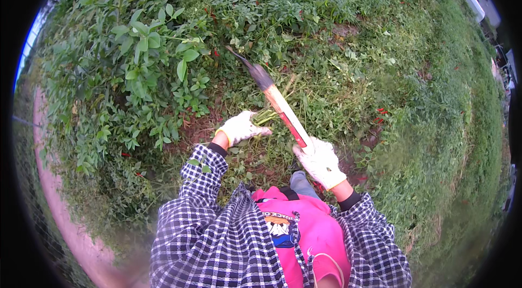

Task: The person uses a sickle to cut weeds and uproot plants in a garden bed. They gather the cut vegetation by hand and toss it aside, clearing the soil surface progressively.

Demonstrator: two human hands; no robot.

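My right hand (322,163), in a white work glove with a yellow cuff edge, grips the light wooden handle (281,104) of a bladed hand tool, likely a sickle. Red markings run along the handle near my fist. Its dark metal socket (260,77) and thin blade (238,55) point forward and left, the blade seen nearly edge-on. My left hand (244,128), gloved alike, is closed around a bundle of green stems (266,116). Part of that bundle passes behind the handle, so its far end is hard to make out.
A tall leafy bush (138,55) crowds the left side. Pepper plants (293,2) with red and green fruit grow ahead. Cut weeds (326,88) litter the ground, with red peppers (380,116) lying at right. A pale path (61,198) curves along the left rim.
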